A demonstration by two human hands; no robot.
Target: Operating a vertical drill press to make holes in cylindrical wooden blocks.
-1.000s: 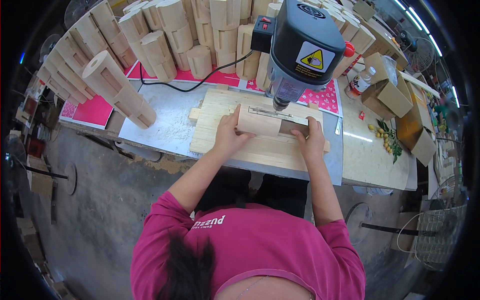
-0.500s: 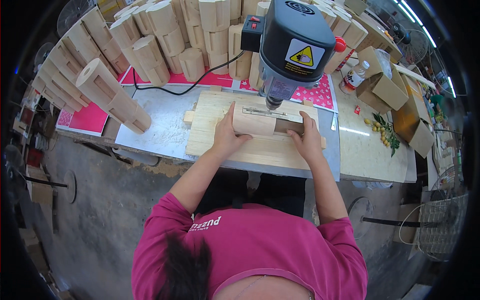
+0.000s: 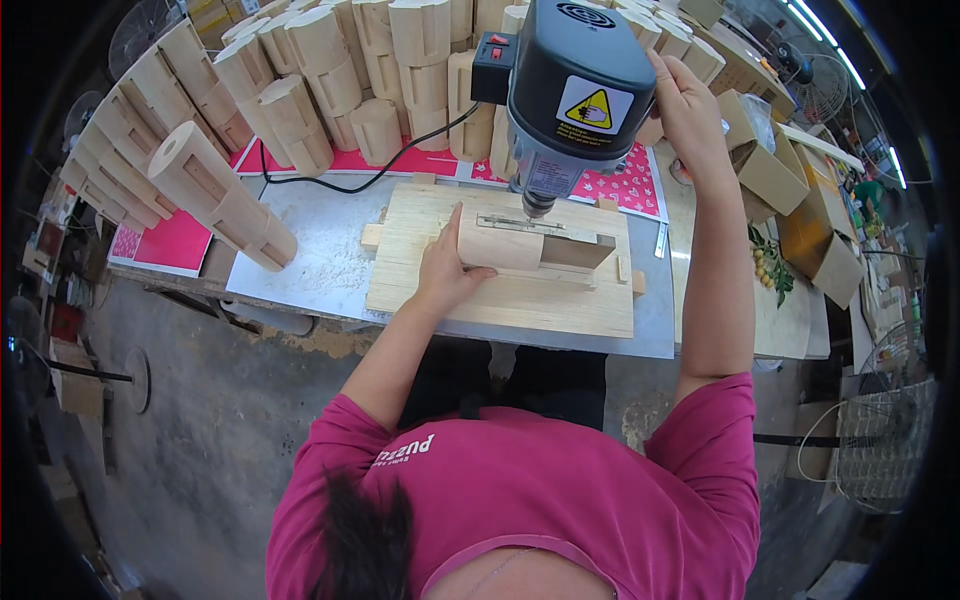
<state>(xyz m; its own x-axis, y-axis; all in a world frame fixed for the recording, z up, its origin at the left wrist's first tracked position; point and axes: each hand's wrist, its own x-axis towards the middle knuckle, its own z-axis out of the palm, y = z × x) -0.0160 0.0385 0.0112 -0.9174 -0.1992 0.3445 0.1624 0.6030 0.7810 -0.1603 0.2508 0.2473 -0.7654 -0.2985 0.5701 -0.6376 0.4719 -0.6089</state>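
Observation:
Under the drill press (image 3: pixel 580 75) a pale wooden cylinder (image 3: pixel 500 248) lies on its side on a flat wooden board (image 3: pixel 420 290). My left hand (image 3: pixel 449 268) grips its left end, thumb in front and fingers behind. A slotted metal strip (image 3: pixel 518 224) runs along its top, beneath the drill chuck (image 3: pixel 538 205). Against the cylinder's right end sits a dark-faced, box-shaped piece (image 3: pixel 572 252). My right hand (image 3: pixel 692 112) is raised at the machine's right side, fingers closed where the red-knobbed handle is; the hand covers the knob.
Several stacked wooden cylinders (image 3: pixel 325 70) crowd the back and left. A taller stack (image 3: pixel 222 195) stands at the left table edge, near the black power cord (image 3: pixel 370 188). To the right are open cardboard boxes (image 3: pixel 765 160) and yellow fruit with leaves (image 3: pixel 768 268).
My right hand has left the dark-faced piece and moved up to the drill press handle. My left hand stays on the cylinder.

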